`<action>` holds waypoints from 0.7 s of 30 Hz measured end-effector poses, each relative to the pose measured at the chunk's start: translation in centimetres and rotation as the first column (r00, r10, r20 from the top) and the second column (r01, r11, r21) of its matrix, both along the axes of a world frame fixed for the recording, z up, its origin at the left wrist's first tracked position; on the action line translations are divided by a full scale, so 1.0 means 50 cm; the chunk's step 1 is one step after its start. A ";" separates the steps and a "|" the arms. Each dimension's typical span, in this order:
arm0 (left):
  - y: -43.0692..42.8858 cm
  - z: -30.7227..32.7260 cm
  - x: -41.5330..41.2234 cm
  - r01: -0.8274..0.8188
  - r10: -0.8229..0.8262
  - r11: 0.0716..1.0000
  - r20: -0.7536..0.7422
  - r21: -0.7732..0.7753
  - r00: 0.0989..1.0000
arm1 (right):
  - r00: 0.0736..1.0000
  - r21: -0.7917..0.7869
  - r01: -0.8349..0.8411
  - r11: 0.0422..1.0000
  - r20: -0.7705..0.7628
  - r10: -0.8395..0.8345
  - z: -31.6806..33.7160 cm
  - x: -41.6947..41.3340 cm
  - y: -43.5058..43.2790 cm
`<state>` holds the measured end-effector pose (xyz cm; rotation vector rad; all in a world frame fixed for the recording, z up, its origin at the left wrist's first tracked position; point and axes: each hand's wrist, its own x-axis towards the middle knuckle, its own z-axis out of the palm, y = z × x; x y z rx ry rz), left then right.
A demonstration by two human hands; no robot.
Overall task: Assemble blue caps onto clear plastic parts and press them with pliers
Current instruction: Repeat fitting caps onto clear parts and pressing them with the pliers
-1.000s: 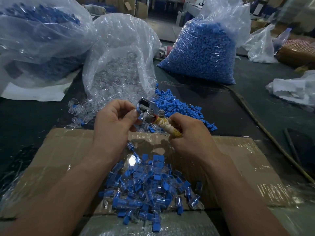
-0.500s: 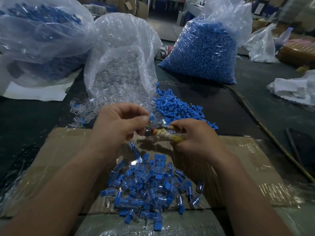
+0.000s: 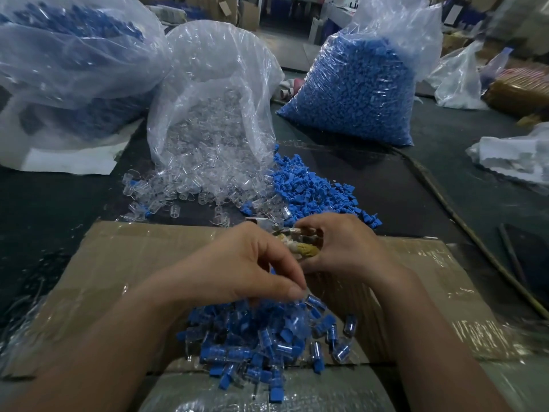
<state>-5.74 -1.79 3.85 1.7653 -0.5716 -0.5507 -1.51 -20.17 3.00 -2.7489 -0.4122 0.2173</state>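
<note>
The left hand point(image 3: 237, 269) comes in from the lower left, its forearm slanting up across the flat brown cardboard sheet point(image 3: 118, 263) wrapped in shiny clear tape. The back of the hand faces up and the wrist is bent, so the fingers curl downward. The thumb and forefinger tips meet just above the pile of assembled pieces point(image 3: 252, 349), clear sleeves with blue caps seated in them, which lies on the cardboard close to the person. One such piece sits right at those fingertips, but blur hides whether it is pinched or lying free, so I cannot tell the left hand's grip. The right hand point(image 3: 347, 248) enters from the lower right and sits a little beyond the left one, over the far edge of the cardboard. Its fingers are clenched round the pliers with yellowish tape-wrapped handles point(image 3: 306, 248), and the metal head pokes out of the fist toward the left. Just beyond the right hand, a heap of loose blue plastic caps point(image 3: 312, 185) lies on the dark desk point(image 3: 430, 179). It touches a scatter of small clear plastic parts point(image 3: 184, 191) that spills from the mouth of a crumpled transparent bag point(image 3: 214, 84). Farther back on the right stands a full clear bag of blue caps point(image 3: 356, 93). At the far left is another large clear bag point(image 3: 74, 55) with blue contents.
</note>
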 end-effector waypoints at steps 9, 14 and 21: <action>0.038 -0.047 0.057 -0.830 0.795 0.557 0.283 0.009 0.537 | 0.994 0.022 -0.038 0.999 -0.098 0.040 0.000 0.004 -0.005; 0.066 -0.069 0.081 -0.847 0.680 0.484 0.514 0.221 0.523 | 0.989 0.015 -0.069 0.997 -0.128 0.071 -0.004 0.007 -0.017; 0.061 -0.079 0.089 -0.777 0.565 0.508 0.537 0.371 0.626 | 0.984 0.012 -0.099 0.995 -0.146 0.100 -0.003 0.007 -0.022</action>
